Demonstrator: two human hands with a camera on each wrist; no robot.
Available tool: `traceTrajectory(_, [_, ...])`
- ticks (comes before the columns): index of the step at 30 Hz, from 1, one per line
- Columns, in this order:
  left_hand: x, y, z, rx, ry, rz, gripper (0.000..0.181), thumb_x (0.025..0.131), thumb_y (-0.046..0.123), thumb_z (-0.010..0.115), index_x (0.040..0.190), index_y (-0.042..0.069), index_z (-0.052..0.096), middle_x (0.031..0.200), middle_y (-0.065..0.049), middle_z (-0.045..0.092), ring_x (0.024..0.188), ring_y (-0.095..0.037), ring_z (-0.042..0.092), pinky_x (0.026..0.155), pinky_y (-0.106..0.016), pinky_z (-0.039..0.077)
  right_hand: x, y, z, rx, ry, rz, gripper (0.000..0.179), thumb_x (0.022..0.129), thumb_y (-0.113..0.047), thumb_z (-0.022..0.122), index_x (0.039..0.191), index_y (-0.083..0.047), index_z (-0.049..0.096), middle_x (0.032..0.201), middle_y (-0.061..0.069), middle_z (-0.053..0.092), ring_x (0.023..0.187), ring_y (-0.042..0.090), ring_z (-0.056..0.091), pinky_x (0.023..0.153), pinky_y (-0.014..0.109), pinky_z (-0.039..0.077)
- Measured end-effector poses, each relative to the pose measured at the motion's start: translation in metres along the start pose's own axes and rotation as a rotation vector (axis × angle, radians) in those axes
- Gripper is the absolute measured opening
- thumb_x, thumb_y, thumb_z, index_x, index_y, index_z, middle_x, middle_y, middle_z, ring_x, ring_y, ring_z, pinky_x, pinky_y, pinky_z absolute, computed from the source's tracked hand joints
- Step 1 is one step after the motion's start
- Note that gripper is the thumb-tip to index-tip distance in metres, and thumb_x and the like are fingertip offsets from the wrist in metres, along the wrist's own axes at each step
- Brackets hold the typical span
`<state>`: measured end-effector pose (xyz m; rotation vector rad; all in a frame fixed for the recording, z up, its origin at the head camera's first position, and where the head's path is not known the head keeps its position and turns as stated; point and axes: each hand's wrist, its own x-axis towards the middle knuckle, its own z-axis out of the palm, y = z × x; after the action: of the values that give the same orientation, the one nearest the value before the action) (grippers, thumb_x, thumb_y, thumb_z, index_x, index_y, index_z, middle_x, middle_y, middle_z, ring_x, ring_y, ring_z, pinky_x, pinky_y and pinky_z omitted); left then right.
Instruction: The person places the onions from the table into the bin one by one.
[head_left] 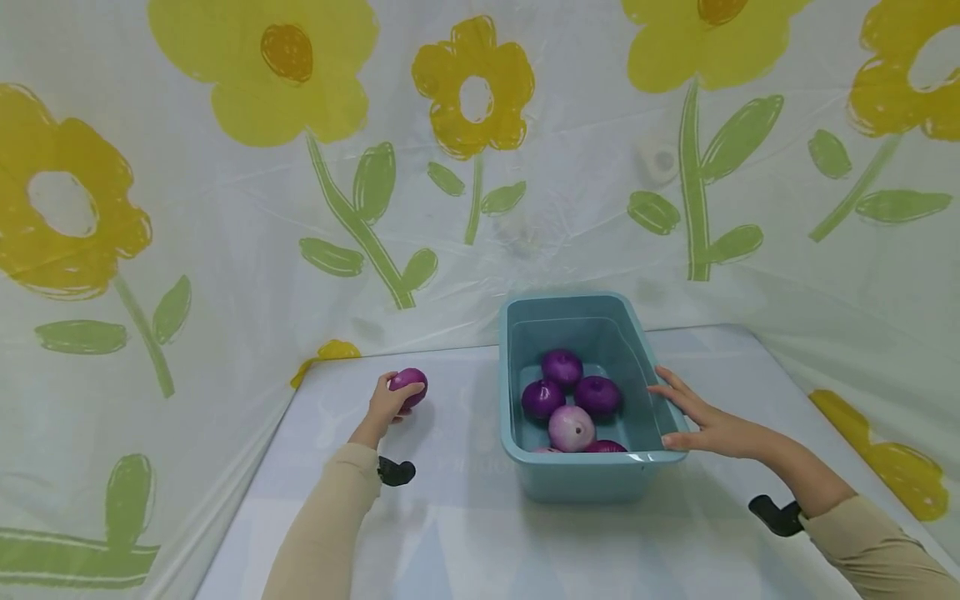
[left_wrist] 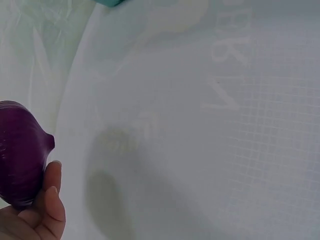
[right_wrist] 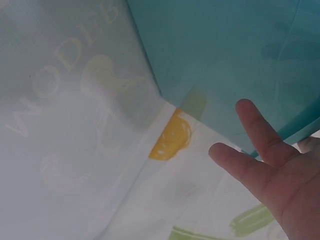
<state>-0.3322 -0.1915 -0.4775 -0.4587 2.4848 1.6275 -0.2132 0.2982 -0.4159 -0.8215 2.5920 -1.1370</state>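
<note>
My left hand (head_left: 382,410) grips a purple onion (head_left: 409,382) over the left part of the table. In the left wrist view the onion (left_wrist: 20,150) shows its pointed tip, with the fingertips under it. To the right stands a blue-green plastic bin (head_left: 592,479) holding several onions. Three dark purple ones, such as the back onion (head_left: 562,366), lie behind a paler onion (head_left: 572,429). The bin's front wall partly hides others. My right hand (head_left: 708,427) rests at the bin's right rim, fingers spread and fairly straight; the right wrist view shows them by the bin wall (right_wrist: 215,60).
The white table (head_left: 450,417) has faint printing on it. Behind and beside it hangs a white sheet (head_left: 585,192) with yellow flowers and green leaves. Dark wrist devices, such as the left one (head_left: 396,472), sit on both forearms.
</note>
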Motion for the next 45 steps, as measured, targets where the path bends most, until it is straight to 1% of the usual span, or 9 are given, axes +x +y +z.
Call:
traceTrajectory(3, [0.000,0.009,-0.004,-0.003,-0.023,0.022,0.079,0.081,0.040,0.064,0.140,0.012,0.021,0.136,-0.023,0.033,0.085,-0.026,0.059,0.072,-0.031,0.048,0.000,0.000,0.000,-0.001,0.004,0.000,0.070,0.083,-0.018,0.060,0.137,0.004,0.022,0.146,0.031,-0.009,0.124,0.061,0.004,0.083,0.076,0.026])
traceTrajectory(10, [-0.001,0.029,-0.007,-0.013,-0.035,0.065,0.079,0.081,0.042,0.064,0.141,0.013,0.020,0.136,-0.023,0.034,0.086,-0.025,0.061,0.078,-0.036,0.049,0.001,0.002,0.000,-0.006,0.006,-0.002,0.069,0.084,-0.018,0.060,0.137,0.003,0.022,0.146,0.030,-0.009,0.124,0.061,0.005,0.083,0.075,0.027])
traceTrajectory(15, [-0.006,0.047,-0.004,-0.013,-0.046,0.098,0.078,0.082,0.043,0.063,0.141,0.012,0.021,0.138,-0.022,0.034,0.101,-0.032,0.057,0.084,-0.040,0.048,0.001,0.001,0.001,0.003,0.005,-0.001,0.069,0.084,-0.017,0.060,0.137,0.004,0.022,0.146,0.030,-0.009,0.125,0.061,0.003,0.084,0.076,0.024])
traceTrajectory(19, [-0.011,0.063,-0.001,-0.017,-0.070,0.144,0.076,0.083,0.042,0.062,0.141,0.012,0.023,0.139,-0.021,0.033,0.107,-0.035,0.055,0.084,-0.040,0.048,0.000,0.001,0.002,0.008,0.009,0.000,0.068,0.084,-0.017,0.060,0.137,0.004,0.022,0.146,0.029,-0.010,0.126,0.060,0.002,0.085,0.076,0.022])
traceTrajectory(26, [-0.021,0.089,0.004,-0.005,-0.094,0.239,0.073,0.083,0.040,0.062,0.140,0.012,0.026,0.137,-0.020,0.036,0.104,-0.035,0.056,0.080,-0.038,0.048,0.000,0.002,0.002,0.008,0.008,0.009,0.069,0.085,-0.018,0.059,0.138,0.003,0.022,0.147,0.028,-0.010,0.126,0.060,0.003,0.085,0.076,0.024])
traceTrajectory(32, [-0.029,0.111,0.010,0.028,-0.116,0.291,0.071,0.083,0.043,0.061,0.139,0.014,0.028,0.132,-0.018,0.044,0.096,-0.032,0.058,0.071,-0.032,0.045,-0.001,0.003,0.001,0.006,0.011,-0.001,0.068,0.085,-0.016,0.060,0.138,0.003,0.022,0.147,0.027,-0.010,0.126,0.059,0.002,0.085,0.076,0.022])
traceTrajectory(35, [-0.038,0.122,0.014,0.044,-0.129,0.318,0.069,0.084,0.043,0.060,0.139,0.015,0.029,0.129,-0.018,0.047,0.094,-0.033,0.058,0.069,-0.031,0.043,-0.001,0.004,0.001,0.008,0.011,-0.005,0.068,0.085,-0.016,0.060,0.138,0.002,0.022,0.148,0.026,-0.010,0.127,0.059,0.001,0.085,0.076,0.021])
traceTrajectory(40, [-0.054,0.139,0.024,0.081,-0.156,0.372,0.067,0.084,0.043,0.060,0.138,0.014,0.031,0.126,-0.018,0.050,0.085,-0.026,0.057,0.065,-0.027,0.042,-0.001,0.003,0.001,0.013,0.012,-0.003,0.069,0.085,-0.016,0.059,0.139,0.002,0.021,0.148,0.026,-0.010,0.127,0.059,0.001,0.085,0.077,0.020])
traceTrajectory(45, [-0.066,0.151,0.033,0.115,-0.214,0.384,0.066,0.083,0.043,0.060,0.137,0.015,0.032,0.123,-0.018,0.052,0.083,-0.023,0.057,0.064,-0.027,0.042,-0.001,0.000,0.002,0.006,0.025,-0.001,0.068,0.084,-0.018,0.059,0.137,0.004,0.022,0.147,0.029,-0.008,0.125,0.060,0.002,0.084,0.077,0.022])
